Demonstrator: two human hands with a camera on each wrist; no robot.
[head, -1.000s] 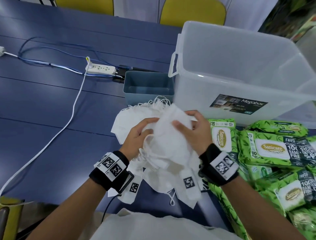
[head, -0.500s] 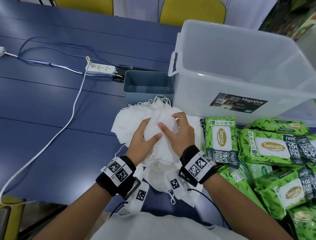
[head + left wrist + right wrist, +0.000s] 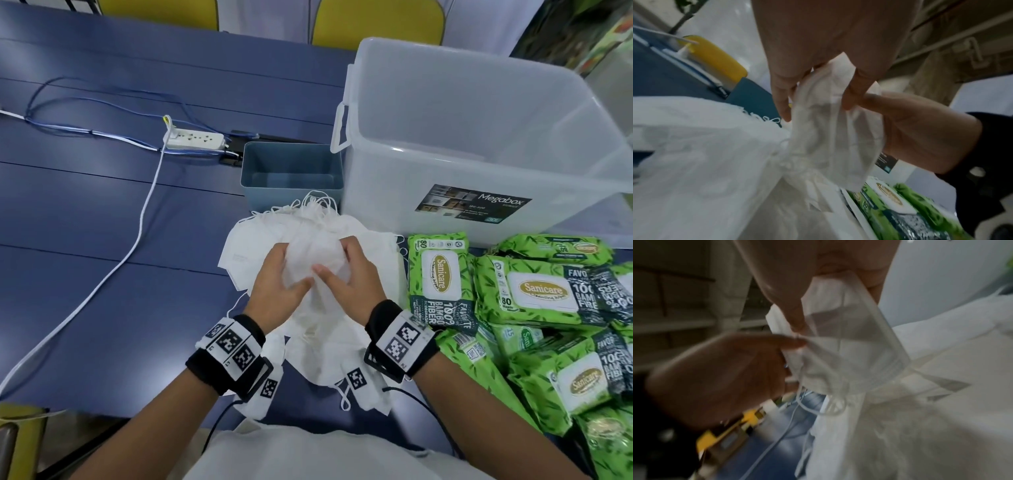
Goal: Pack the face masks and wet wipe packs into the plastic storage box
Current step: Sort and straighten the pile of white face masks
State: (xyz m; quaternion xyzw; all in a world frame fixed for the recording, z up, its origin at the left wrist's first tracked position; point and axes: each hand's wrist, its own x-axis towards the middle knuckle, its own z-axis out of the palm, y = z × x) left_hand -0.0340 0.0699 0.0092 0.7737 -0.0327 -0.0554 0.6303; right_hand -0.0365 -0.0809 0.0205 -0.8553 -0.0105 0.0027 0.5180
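Pinching one face mask (image 3: 313, 260) between both hands' fingers (image 3: 279, 255).

Wipe packs (image 3: 534, 308) lie right of masks (image 3: 260, 236), seemingly touching.

Both forearms are bare. Each wrist wears a black band (image 3: 400, 339) carrying white tags printed with black square codes, and a thin black cable (image 3: 219, 421) runs back from the left one. A white garment (image 3: 308, 455) covers the torso.
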